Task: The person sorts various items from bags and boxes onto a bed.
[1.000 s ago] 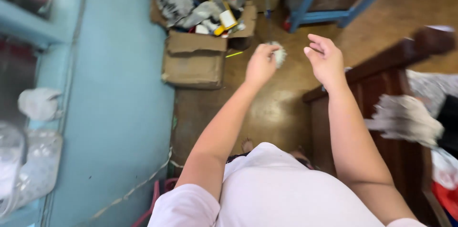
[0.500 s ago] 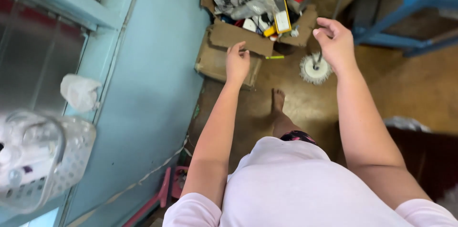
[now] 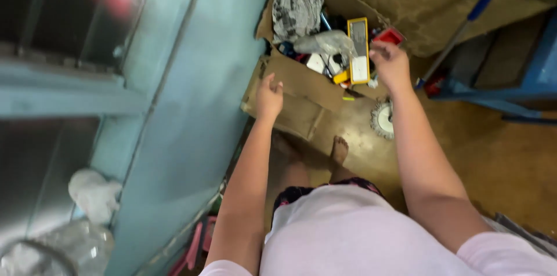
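From the head camera, looking straight down: one open cardboard box (image 3: 301, 87) sits on the brown floor against the blue wall (image 3: 191, 96), crammed with clutter — one yellow-framed flat package (image 3: 358, 50), one small red box (image 3: 389, 36), one grey patterned cloth (image 3: 296, 9), one clear crumpled plastic bag (image 3: 325, 42). Just beside the box on the floor lies one round white brush head (image 3: 383, 119), and one bare foot (image 3: 338, 151) stands near it.

Two hands are out over the box. The left hand (image 3: 269, 97) hovers above the near flap, fingers loosely curled and empty, not touching the cardboard as far as can be seen. The right hand (image 3: 390, 66) reaches further — its fingertips are at the box's right edge, just beside the yellow-framed package and the red box; whether it pinches anything cannot be told, since the fingers hide what is under them.

Both forearms stretch forward and down from a pale pink shirt (image 3: 348, 235), the right extended further than the left.
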